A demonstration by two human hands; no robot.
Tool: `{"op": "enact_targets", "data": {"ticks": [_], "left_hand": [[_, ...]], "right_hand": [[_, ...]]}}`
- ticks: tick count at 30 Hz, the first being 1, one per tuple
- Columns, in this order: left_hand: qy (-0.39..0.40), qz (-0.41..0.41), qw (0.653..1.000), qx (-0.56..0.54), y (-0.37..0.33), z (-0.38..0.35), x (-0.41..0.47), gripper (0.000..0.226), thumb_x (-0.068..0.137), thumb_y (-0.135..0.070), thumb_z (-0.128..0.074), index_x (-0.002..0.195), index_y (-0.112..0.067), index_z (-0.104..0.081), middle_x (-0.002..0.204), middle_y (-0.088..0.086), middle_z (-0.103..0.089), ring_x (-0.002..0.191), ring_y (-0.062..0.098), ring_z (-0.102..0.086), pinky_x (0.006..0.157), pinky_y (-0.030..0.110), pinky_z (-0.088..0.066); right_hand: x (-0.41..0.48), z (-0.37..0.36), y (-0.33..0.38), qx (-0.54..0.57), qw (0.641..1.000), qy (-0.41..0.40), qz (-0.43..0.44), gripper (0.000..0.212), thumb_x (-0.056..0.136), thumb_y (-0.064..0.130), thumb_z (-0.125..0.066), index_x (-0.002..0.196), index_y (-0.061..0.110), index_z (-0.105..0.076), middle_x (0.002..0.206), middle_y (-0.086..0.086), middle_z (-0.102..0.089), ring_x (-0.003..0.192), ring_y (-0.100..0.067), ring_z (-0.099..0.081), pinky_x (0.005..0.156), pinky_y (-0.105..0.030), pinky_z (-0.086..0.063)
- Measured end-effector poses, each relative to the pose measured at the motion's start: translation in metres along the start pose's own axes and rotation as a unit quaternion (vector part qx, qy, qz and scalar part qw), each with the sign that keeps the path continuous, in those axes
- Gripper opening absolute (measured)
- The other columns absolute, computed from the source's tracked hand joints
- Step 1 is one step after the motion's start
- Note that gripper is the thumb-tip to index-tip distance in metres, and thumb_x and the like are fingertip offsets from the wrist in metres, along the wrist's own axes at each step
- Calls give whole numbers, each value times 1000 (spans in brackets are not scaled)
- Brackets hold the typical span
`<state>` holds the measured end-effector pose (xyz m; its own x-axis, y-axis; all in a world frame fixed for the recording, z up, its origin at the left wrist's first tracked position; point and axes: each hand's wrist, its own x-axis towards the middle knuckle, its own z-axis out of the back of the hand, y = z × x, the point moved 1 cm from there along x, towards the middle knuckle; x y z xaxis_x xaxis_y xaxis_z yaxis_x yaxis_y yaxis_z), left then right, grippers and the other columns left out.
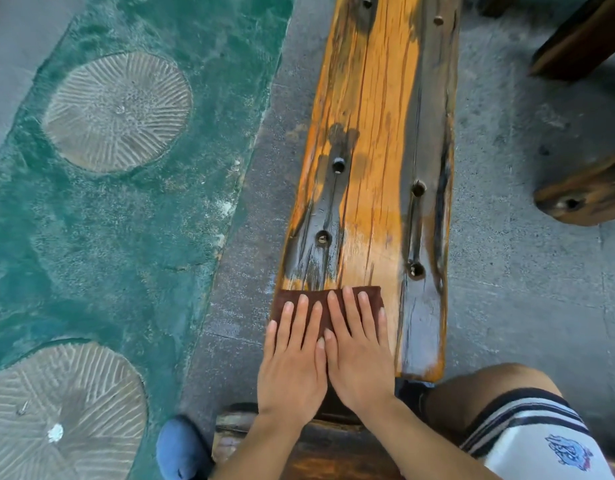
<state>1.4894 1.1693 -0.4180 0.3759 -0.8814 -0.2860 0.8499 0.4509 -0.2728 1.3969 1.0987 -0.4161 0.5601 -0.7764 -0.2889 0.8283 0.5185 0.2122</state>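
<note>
A long orange-brown wooden bench [378, 140] with dark stains and several round holes runs away from me up the middle of the view. Near its close end lies a dark brown cloth [320, 296], spread flat across the plank. My left hand [294, 358] and my right hand [356, 348] lie side by side on the cloth, fingers straight and pressing it down. The wood just beyond the cloth looks wet and glossy. Most of the cloth is hidden under my hands.
Grey concrete floor [507, 271] surrounds the bench. To the left a green painted strip [126, 237] holds two round grooved stone discs [117, 110]. Other wooden furniture pieces [586, 192] stand at the right. My blue shoe [179, 448] and bare knee [486, 386] are at the bottom.
</note>
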Motion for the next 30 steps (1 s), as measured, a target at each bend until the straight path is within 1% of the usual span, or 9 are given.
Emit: {"op": "enact_targets", "data": {"ticks": [5,7,8,10,12,16,21,25,30], "left_hand": [[13,13,1000,-5,-9,8,27,51,99,-34,-25,148,-18,-28,156,4,-22,143,26,-20,110,44,-15],[23,8,1000,-6,-10,14,47,52,100,-34,-21,149,-19,-24,157,4,-18,145,26,-15,112,43,-13],[30,4,1000,-3,-9,16,58,53,100,-36,-15,151,-21,-17,158,3,-11,146,24,-6,114,43,-7],[29,-4,1000,-3,-9,19,83,54,98,-41,1,150,-27,7,158,-3,14,144,17,20,116,42,13],[27,4,999,-18,-10,23,106,52,97,-43,7,146,-30,22,153,-8,30,137,11,35,112,37,23],[22,12,999,-33,-16,31,153,50,100,-41,-1,141,-34,27,148,-12,37,134,9,39,112,35,22],[25,-2,998,-61,-21,40,205,50,101,-43,-3,141,-37,26,142,-16,42,131,5,42,110,31,24],[20,2,999,-48,-28,44,232,50,101,-40,-4,141,-34,24,145,-12,38,133,8,41,112,35,21],[18,23,999,-19,-43,45,241,49,100,-40,-2,139,-32,28,144,-9,39,133,11,40,113,39,21]], "right_hand": [[23,9,-7,-12,1000,15,0,55,98,35,-19,151,21,-11,159,-2,-5,146,-23,3,116,-45,-4],[42,14,-11,-20,1000,19,-5,55,99,36,-14,151,22,-3,159,-1,4,145,-22,11,117,-44,2],[53,17,-13,-23,999,23,-5,55,99,37,-10,150,24,5,158,0,12,143,-20,19,117,-44,7],[76,21,-17,-22,999,23,-4,54,100,38,-5,147,26,17,155,2,24,139,-18,30,116,-43,14],[98,28,-22,-19,1000,18,-7,54,100,38,-5,147,26,19,154,3,27,138,-17,33,116,-43,14],[142,40,-34,-35,999,3,5,54,99,38,-3,148,27,17,155,3,24,140,-18,29,117,-44,9],[190,52,-46,-24,999,-21,12,53,98,39,-3,147,29,14,154,4,21,142,-16,23,117,-44,10],[219,59,-56,-17,999,-30,13,53,96,41,-1,146,32,15,153,7,21,142,-14,22,116,-44,14],[226,65,-69,-11,999,-28,14,54,95,42,3,146,34,16,152,9,24,140,-13,25,115,-43,16]]}}
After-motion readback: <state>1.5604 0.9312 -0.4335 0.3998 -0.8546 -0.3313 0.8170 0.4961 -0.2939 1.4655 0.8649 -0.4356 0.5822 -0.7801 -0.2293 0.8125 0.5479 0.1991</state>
